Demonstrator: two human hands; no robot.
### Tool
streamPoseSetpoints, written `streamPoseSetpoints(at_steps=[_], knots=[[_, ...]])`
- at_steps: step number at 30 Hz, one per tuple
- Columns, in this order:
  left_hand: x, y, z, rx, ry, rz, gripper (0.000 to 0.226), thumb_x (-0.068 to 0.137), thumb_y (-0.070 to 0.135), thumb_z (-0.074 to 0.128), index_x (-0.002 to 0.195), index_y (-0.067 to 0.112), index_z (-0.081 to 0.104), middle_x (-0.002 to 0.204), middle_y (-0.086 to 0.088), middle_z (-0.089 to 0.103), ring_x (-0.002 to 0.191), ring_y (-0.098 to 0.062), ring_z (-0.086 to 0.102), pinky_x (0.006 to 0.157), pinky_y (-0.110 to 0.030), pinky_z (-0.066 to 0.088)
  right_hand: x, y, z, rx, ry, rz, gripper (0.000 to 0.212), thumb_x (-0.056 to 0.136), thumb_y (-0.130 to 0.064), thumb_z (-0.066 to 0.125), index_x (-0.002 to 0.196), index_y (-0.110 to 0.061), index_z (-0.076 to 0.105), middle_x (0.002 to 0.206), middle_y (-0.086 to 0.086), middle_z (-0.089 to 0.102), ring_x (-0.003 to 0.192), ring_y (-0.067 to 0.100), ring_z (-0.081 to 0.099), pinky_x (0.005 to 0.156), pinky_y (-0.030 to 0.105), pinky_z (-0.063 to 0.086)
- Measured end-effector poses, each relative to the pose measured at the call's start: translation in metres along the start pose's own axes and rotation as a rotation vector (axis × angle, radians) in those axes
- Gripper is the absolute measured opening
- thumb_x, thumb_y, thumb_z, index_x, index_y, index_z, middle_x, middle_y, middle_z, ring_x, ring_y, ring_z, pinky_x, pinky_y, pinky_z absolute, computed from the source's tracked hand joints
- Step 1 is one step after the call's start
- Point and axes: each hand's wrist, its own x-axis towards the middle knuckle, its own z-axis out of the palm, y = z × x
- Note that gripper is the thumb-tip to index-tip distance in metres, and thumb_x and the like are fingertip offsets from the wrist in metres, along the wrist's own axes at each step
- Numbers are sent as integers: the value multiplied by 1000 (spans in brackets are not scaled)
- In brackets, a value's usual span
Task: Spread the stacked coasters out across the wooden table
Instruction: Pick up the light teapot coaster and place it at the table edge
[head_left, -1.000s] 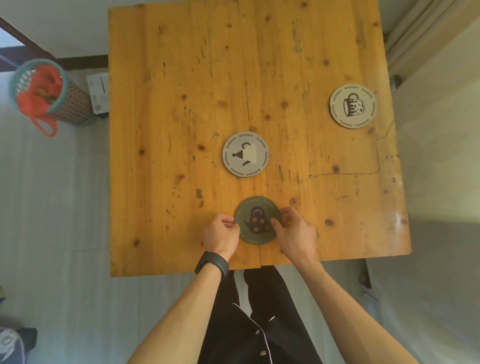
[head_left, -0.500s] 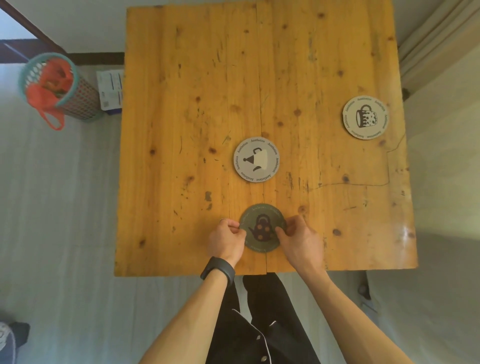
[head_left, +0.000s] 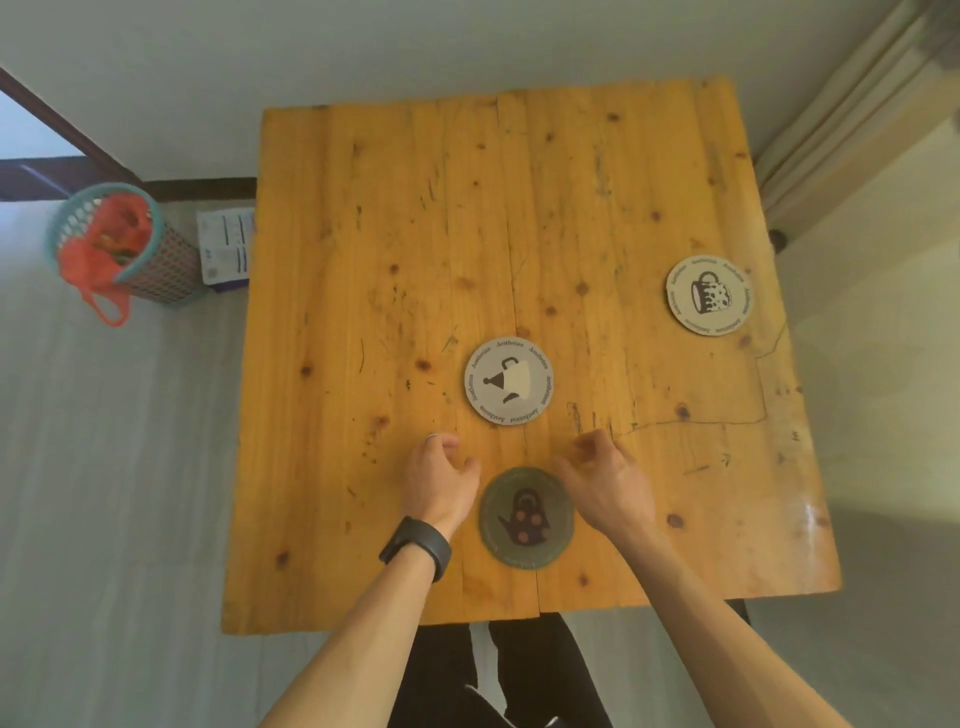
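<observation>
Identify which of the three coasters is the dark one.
The green teapot coaster nearest the table's front edge, between both hands; the kettle coaster and mug coaster are pale.

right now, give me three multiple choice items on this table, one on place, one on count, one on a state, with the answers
1. Where does the mug coaster lie?
A. near the table's right edge
B. under the left hand
C. on the floor

2. How many coasters show on the table?
A. one
B. three
C. six

3. What are the hands doing with the green coaster?
A. both pinch it
B. one lifts it off the table
C. neither grips it

Answers:
1. A, the mug coaster sits far right on the table, apart from the others.
2. B, it, the middle coaster and the green coaster are all that show.
3. C, the left hand and right hand flank the green coaster's far edge with fingers loose, while it lies flat.
</observation>
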Motion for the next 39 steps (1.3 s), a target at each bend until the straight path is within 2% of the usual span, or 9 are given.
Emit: streamPoseSetpoints(at_steps=[5, 10, 17, 19, 21, 26, 31, 35, 39], knots=[[46, 31, -15, 45, 33, 115, 46, 89, 37, 63, 130, 20, 54, 130, -1, 57, 117, -21, 55, 93, -36, 48, 42, -45, -7, 70, 63, -28, 64, 92, -60, 53, 139, -18, 47, 135, 2, 58, 113, 28, 63, 82, 39, 52], [68, 40, -18, 127, -22, 147, 42, 90, 40, 61, 128, 24, 60, 125, -2, 60, 111, -21, 58, 93, -38, 50, 56, -68, 7, 72, 88, 13, 55, 94, -52, 57, 137, -19, 45, 137, 6, 48, 106, 36, 63, 70, 37, 44], [67, 41, -22, -115, -68, 110, 29, 89, 33, 64, 117, 36, 64, 113, 3, 62, 100, -15, 60, 80, -31, 50, 54, -70, 10, 243, 204, -51, 20, 89, -22, 63, 98, -19, 45, 98, 3, 59, 74, 25, 59, 54, 32, 38], [60, 43, -30, -222, -103, 81, 27, 90, 30, 64, 115, 39, 61, 109, 6, 62, 97, -13, 60, 73, -27, 46, 44, -72, 5, 357, 138, -45, 22, 91, -23, 66, 104, -17, 49, 88, -3, 62, 71, 18, 62, 54, 31, 45], [50, 46, -45, -353, -133, 21, 34, 90, 29, 65, 121, 39, 53, 106, 7, 63, 95, -11, 60, 66, -25, 43, 29, -74, 1, 625, 30, 20, 33, 92, -24, 70, 118, -19, 50, 99, -5, 67, 82, 17, 69, 65, 34, 59], [18, 33, -98, -610, -289, -259, 47, 84, 43, 71, 124, 24, 56, 114, 0, 68, 98, -20, 67, 81, -38, 55, -25, -93, -1, 1132, -169, 180, 31, 91, -9, 73, 117, -12, 56, 112, 14, 71, 88, 26, 72, 74, 35, 62], [-15, 18, -164, -706, -286, -196, 33, 87, 2, 68, 116, 16, 60, 100, -10, 75, 86, -24, 73, 81, -39, 59, -81, -131, 15, 1041, -337, 82, 49, 86, -12, 79, 129, -20, 57, 113, 9, 73, 94, 29, 76, 77, 38, 63], [-19, -12, -227, -582, -277, -80, 27, 90, 8, 64, 109, 27, 66, 99, -1, 75, 87, -18, 69, 77, -40, 59, -113, -170, 28, 938, -308, 34, 36, 89, -33, 76, 120, -24, 62, 108, 3, 76, 96, 25, 74, 77, 39, 63], [-4, -61, -285, -459, -349, 43, 25, 92, 10, 63, 111, 26, 66, 100, -3, 76, 80, -14, 66, 69, -30, 52, -139, -216, 57, 801, -233, -51, 23, 96, -31, 68, 113, -16, 62, 91, 2, 80, 77, 18, 75, 62, 32, 59]])
